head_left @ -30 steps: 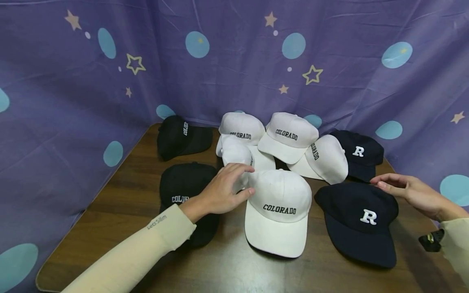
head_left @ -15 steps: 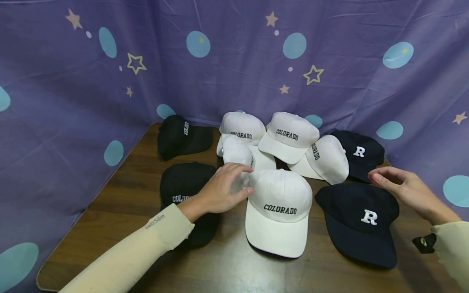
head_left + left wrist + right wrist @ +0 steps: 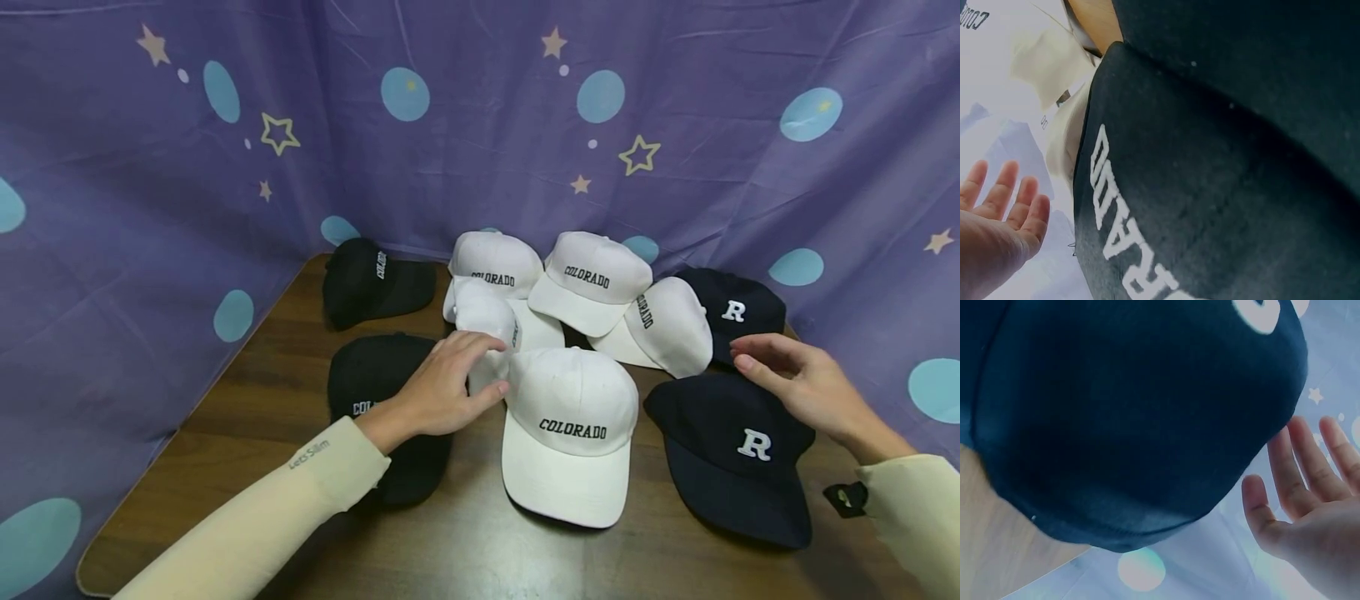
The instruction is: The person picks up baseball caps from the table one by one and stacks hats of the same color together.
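Note:
My left hand [image 3: 442, 387] hovers over the right side of a black cap [image 3: 390, 375], beside the upper left of a white COLORADO cap [image 3: 573, 400]. Its fingers are loosely bent, with nothing between them. In the left wrist view the black cap's white lettering [image 3: 1138, 244] fills much of the picture. My right hand [image 3: 806, 387] is above the back of a navy cap with a white R [image 3: 727, 467], fingers relaxed and holding nothing. The right wrist view shows that navy cap [image 3: 1135, 425] close up, the fingers [image 3: 1319, 469] spread past its edge.
Behind stand several white caps [image 3: 592, 279] bunched together, some overlapping. At the back left lies another black cap [image 3: 367, 283]; at the back right, another navy R cap [image 3: 742, 304]. All rest on a wooden table [image 3: 225, 467] backed by a purple curtain [image 3: 480, 125].
My right hand has moved left, from the navy cap's right rear edge to above its crown. The left hand has drifted slightly left. The caps stay in place.

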The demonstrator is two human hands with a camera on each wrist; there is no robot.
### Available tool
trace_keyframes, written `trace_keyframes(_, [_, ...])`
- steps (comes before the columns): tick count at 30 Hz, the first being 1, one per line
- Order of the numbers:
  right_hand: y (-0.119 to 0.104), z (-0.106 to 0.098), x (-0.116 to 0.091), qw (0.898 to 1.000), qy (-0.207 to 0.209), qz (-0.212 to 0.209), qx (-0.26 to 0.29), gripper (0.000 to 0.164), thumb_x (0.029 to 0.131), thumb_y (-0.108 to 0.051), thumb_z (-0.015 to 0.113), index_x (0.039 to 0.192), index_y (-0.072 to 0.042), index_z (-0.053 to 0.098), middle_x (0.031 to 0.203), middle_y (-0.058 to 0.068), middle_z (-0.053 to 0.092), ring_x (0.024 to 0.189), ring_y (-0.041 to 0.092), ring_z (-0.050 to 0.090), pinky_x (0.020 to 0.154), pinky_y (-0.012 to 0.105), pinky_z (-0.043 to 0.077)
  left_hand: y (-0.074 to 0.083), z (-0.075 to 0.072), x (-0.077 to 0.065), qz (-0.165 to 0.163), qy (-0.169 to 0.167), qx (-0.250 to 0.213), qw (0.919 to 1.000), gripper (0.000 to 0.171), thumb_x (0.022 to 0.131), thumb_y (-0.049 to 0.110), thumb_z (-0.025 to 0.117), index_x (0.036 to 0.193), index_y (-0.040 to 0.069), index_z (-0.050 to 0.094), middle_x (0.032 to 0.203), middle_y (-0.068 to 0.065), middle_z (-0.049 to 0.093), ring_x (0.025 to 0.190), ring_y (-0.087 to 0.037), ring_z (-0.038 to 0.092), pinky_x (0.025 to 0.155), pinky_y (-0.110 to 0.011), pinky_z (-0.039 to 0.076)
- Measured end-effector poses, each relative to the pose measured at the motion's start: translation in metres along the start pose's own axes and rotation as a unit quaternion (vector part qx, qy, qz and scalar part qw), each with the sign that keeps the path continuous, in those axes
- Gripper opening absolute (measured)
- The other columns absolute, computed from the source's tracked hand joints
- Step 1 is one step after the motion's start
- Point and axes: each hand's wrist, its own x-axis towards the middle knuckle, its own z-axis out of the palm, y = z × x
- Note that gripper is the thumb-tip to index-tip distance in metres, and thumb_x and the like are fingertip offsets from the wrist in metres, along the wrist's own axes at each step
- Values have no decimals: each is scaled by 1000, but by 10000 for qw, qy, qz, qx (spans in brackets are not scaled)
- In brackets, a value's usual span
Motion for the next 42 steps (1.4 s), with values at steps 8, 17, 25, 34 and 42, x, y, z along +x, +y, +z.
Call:
trace_keyframes(8, [-10,11,0,9995,159,-272,67,29,92,-32,63,119,-21,61,113,5,63,92,1,56,71,9,43,-3,-4,-1,-169,-31,103,9998,45,90,45,57,125,17,53,126,5,52,118,-12,40,100,-41,33])
trace_keyframes(17, [-23,20,0,9968,366,-707,-104,28,91,-29,64,118,-19,61,113,1,62,96,6,54,78,10,37,-4,-10,-3,-278,33,38,9996,47,88,44,58,124,14,54,125,4,53,118,-14,40,101,-42,33])
trace_keyframes(25, [-33,28,2,9977,195,-641,-124,33,93,-35,62,122,-19,58,117,3,61,105,15,50,90,34,35,-7,-15,-5,-266,52,49,9996,50,90,47,56,126,12,54,126,2,53,120,-16,40,101,-45,33])
trace_keyframes(34, [-38,34,4,9976,142,-677,-5,32,92,-35,62,120,-20,58,112,1,60,107,19,50,92,47,35,-13,-23,-8,-306,162,63,9994,48,90,43,57,127,11,53,127,0,53,121,-18,40,102,-46,32])
trace_keyframes(42, [-42,39,4,9979,188,-627,-22,37,92,-38,63,122,-18,58,114,7,60,109,21,49,93,51,35,-22,-32,-10,-506,385,109,9979,48,91,40,56,128,9,53,129,-2,53,120,-19,41,102,-45,32])
